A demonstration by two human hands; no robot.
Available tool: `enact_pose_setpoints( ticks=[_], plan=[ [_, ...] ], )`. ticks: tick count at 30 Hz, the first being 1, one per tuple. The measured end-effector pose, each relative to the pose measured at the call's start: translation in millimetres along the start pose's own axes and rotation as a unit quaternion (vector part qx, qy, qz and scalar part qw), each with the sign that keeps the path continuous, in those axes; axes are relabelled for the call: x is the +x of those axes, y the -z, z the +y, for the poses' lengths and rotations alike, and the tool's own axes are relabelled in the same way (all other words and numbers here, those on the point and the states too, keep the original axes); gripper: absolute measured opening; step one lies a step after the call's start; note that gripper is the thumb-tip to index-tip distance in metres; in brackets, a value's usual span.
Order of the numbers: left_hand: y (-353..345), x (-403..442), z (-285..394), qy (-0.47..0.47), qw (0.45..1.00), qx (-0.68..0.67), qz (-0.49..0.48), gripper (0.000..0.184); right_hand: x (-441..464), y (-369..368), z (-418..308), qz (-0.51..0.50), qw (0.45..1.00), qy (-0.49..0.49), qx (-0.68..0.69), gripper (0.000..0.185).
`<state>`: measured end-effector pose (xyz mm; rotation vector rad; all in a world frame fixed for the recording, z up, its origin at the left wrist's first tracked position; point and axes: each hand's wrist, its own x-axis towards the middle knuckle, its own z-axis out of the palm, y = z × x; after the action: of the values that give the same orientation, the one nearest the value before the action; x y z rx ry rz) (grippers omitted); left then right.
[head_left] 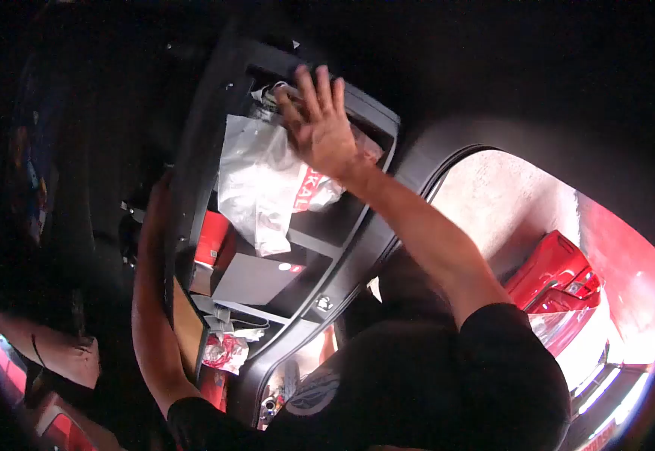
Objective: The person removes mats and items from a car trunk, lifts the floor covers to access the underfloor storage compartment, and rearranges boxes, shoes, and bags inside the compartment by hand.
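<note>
White plastic bag point(256, 169), red-lettered: in dark cargo compartment point(376, 113), partly behind my right hand point(320, 124); fingers spread, contact unclear. Left hand: hidden; grip, I cannot tell. Risk, I judge: loose plastic snagging fingers in poor light. Surface: dark trim, grey box point(256, 279). Room: dim interior, brightly lit outside, red tail-lamp point(557, 270).

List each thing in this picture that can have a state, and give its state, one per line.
Right hand, open, fingers spread
Left hand, hidden from view
White plastic bag, creased and limp
Grey box, no opening visible
Red box, partly hidden, cannot tell if open
Red and white plastic, crumpled
</note>
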<state>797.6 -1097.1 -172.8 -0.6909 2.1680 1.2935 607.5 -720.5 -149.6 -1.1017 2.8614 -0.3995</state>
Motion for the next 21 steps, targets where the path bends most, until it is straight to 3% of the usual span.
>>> enact_pose_setpoints(
  ticks=[5, 11, 15, 18, 19, 20, 21],
  plan=[
    [3, -19, 9, 0.029, 0.999, -0.026, -0.002, 0.053, -47, -46, -11, -0.079, 0.993, -0.013, 0.087, 0.078],
    [7, -44, 35, 0.075, 0.996, -0.038, 0.002, 0.054, -31, -55, -14, -0.102, 0.993, -0.044, 0.042, 0.068],
    [11, -90, 91, 0.162, 0.986, -0.028, 0.013, 0.054, -26, -56, -4, -0.151, 0.987, -0.025, 0.042, 0.065],
    [20, -127, 102, 0.202, 0.977, -0.057, 0.034, 0.054, -25, -46, 14, -0.091, 0.994, 0.031, 0.057, 0.059],
    [30, -140, 68, 0.188, 0.977, -0.082, 0.056, 0.055, -24, -44, 22, -0.073, 0.993, 0.056, 0.070, 0.055],
    [39, -153, 33, 0.172, 0.976, -0.106, 0.077, 0.056, -25, -40, 30, -0.087, 0.940, -0.072, 0.323, 0.045],
    [46, -172, -16, 0.134, 0.975, -0.116, 0.133, 0.056, -25, -24, 27, -0.061, 0.911, -0.113, 0.392, 0.042]
  ],
)
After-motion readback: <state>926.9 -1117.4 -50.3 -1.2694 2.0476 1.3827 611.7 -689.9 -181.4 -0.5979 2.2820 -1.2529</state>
